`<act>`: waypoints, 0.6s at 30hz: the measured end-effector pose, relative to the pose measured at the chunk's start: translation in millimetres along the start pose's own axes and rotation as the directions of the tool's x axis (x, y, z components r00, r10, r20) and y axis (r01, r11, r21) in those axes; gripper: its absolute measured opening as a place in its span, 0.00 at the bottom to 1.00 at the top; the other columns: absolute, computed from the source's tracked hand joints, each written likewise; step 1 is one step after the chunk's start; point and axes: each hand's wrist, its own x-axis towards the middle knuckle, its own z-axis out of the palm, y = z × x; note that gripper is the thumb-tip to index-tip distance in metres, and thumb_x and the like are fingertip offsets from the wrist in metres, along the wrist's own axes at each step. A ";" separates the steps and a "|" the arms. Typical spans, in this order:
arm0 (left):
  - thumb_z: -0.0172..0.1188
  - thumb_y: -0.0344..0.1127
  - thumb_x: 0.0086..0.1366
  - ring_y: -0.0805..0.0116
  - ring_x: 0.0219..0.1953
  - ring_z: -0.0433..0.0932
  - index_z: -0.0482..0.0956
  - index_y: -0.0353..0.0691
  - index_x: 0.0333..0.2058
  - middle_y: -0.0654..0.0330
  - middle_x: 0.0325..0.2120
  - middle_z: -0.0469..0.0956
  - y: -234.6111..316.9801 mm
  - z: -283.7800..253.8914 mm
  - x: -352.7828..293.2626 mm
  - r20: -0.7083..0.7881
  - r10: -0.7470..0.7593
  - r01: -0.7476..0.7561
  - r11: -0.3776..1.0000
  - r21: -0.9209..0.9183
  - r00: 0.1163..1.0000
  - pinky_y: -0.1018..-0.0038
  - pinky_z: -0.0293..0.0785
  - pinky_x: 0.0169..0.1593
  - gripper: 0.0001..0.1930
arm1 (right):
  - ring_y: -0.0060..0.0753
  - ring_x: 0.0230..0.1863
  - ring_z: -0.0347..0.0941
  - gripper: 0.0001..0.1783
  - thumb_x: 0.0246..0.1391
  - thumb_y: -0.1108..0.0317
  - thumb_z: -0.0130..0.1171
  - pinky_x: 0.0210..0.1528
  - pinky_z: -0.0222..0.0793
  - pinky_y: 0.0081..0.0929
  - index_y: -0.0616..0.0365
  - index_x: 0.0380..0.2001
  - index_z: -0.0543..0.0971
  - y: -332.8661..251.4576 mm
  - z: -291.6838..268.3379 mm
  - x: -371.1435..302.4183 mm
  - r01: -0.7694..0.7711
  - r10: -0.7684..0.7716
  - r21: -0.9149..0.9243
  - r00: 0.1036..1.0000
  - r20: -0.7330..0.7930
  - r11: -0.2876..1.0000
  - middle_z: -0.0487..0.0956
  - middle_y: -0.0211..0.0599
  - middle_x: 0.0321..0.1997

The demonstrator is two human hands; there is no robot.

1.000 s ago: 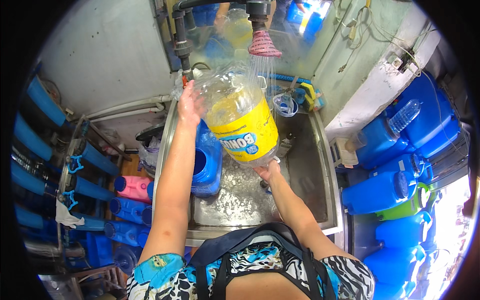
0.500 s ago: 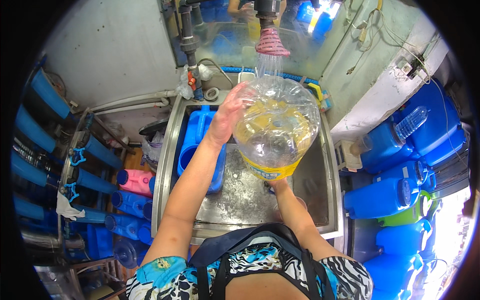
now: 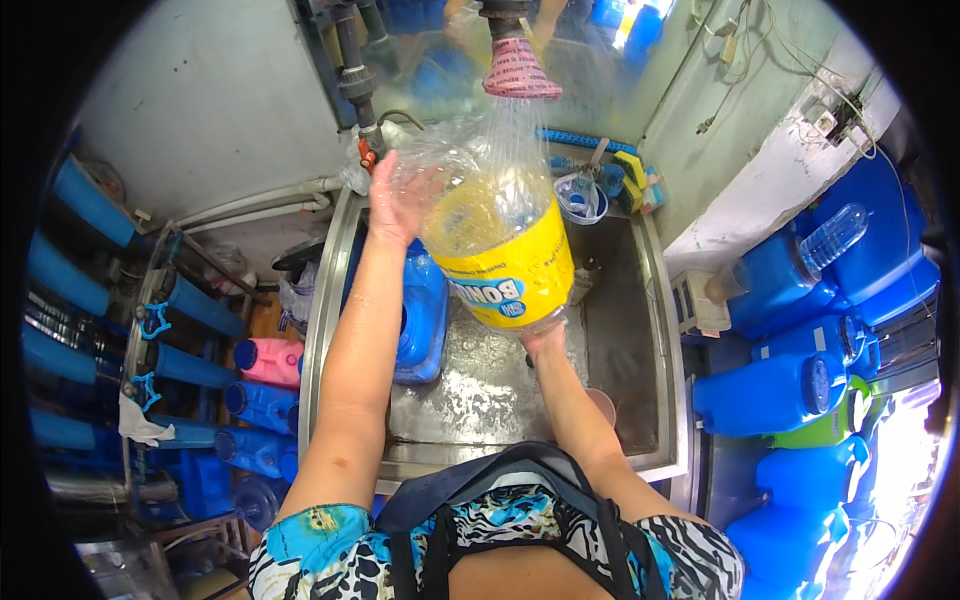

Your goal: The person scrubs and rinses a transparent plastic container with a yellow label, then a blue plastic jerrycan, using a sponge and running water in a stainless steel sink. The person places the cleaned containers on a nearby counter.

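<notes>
A large clear plastic bottle with a broad yellow and blue label is tilted over the steel sink. Water falls on it from an overhead spout wrapped in pink printed tape. My right hand grips the bottle's lower end from below, its fingers mostly hidden by the bottle. At the bottle's upper left, my left hand is open, fingers spread against or beside the wet clear plastic; spray blurs the contact. Under my left forearm a blue jug stands in the sink.
A small basket and a yellow sponge sit at the sink's back right. A pink bowl lies partly behind my right forearm. Blue jugs crowd the right; a pink jug and more blue ones stand left.
The bottle has tipped and turned, bringing its label into fuller view, and shifted left. My left hand has moved left and spread its fingers. The basket behind now shows.
</notes>
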 end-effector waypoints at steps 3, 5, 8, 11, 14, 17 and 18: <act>0.55 0.61 0.54 0.51 0.45 0.75 0.73 0.39 0.50 0.55 0.42 0.76 20.8 -16.2 -12.0 -0.013 0.003 -0.003 0.999 0.043 1.000 0.56 0.67 0.52 0.34 | 0.46 0.64 0.62 0.26 0.64 0.54 0.35 0.64 0.57 0.51 0.51 0.61 0.65 12.0 7.3 0.1 -0.060 0.056 -0.031 0.992 -0.117 0.998 0.67 0.38 0.64; 0.52 0.60 0.56 0.50 0.47 0.74 0.71 0.37 0.53 0.54 0.46 0.75 35.5 -23.3 -23.1 0.161 -0.011 0.006 0.999 0.037 0.987 0.55 0.67 0.53 0.35 | 0.46 0.64 0.62 0.25 0.64 0.55 0.36 0.64 0.58 0.50 0.51 0.61 0.65 19.7 3.4 1.7 -0.079 0.081 0.033 0.994 -0.067 0.996 0.68 0.38 0.63; 0.47 0.59 0.60 0.49 0.53 0.71 0.64 0.35 0.60 0.51 0.56 0.68 34.1 -19.6 -37.4 0.287 0.003 0.014 0.998 -0.056 0.958 0.54 0.63 0.59 0.37 | 0.48 0.63 0.62 0.26 0.64 0.53 0.38 0.63 0.58 0.53 0.51 0.61 0.65 27.0 -13.5 8.0 -0.095 0.086 0.106 0.993 0.087 0.990 0.65 0.39 0.65; 0.47 0.62 0.62 0.51 0.56 0.69 0.62 0.35 0.61 0.49 0.58 0.66 18.8 -2.5 -46.2 0.335 -0.017 0.030 0.999 -0.036 0.942 0.56 0.60 0.62 0.39 | 0.46 0.62 0.63 0.27 0.62 0.53 0.42 0.61 0.61 0.52 0.53 0.60 0.65 25.6 -37.4 18.2 -0.104 0.095 0.089 0.990 0.106 0.991 0.66 0.45 0.63; 0.47 0.66 0.62 0.55 0.56 0.69 0.64 0.33 0.59 0.50 0.55 0.69 -2.5 13.3 -47.1 0.410 -0.143 0.129 0.990 0.062 0.901 0.59 0.61 0.61 0.41 | 0.45 0.61 0.65 0.28 0.61 0.53 0.46 0.59 0.63 0.51 0.56 0.59 0.66 13.4 -63.7 27.7 -0.127 0.117 0.060 0.983 0.139 0.990 0.67 0.51 0.61; 0.49 0.62 0.63 0.60 0.51 0.73 0.69 0.36 0.55 0.56 0.48 0.76 -14.3 12.4 -23.5 0.392 -0.278 0.172 0.943 0.284 0.877 0.58 0.62 0.59 0.35 | 0.44 0.60 0.66 0.29 0.59 0.53 0.50 0.58 0.65 0.51 0.58 0.58 0.67 -7.3 -95.4 23.6 -0.176 0.167 0.040 0.973 0.162 0.984 0.68 0.57 0.60; 0.49 0.61 0.63 0.61 0.51 0.73 0.70 0.37 0.54 0.56 0.47 0.77 -15.9 6.8 -10.4 0.229 -0.260 0.141 0.890 0.433 0.938 0.57 0.60 0.59 0.33 | 0.43 0.60 0.66 0.29 0.59 0.53 0.52 0.57 0.66 0.50 0.59 0.58 0.67 -13.2 -106.9 18.3 -0.184 0.181 0.028 0.979 0.099 0.982 0.68 0.59 0.59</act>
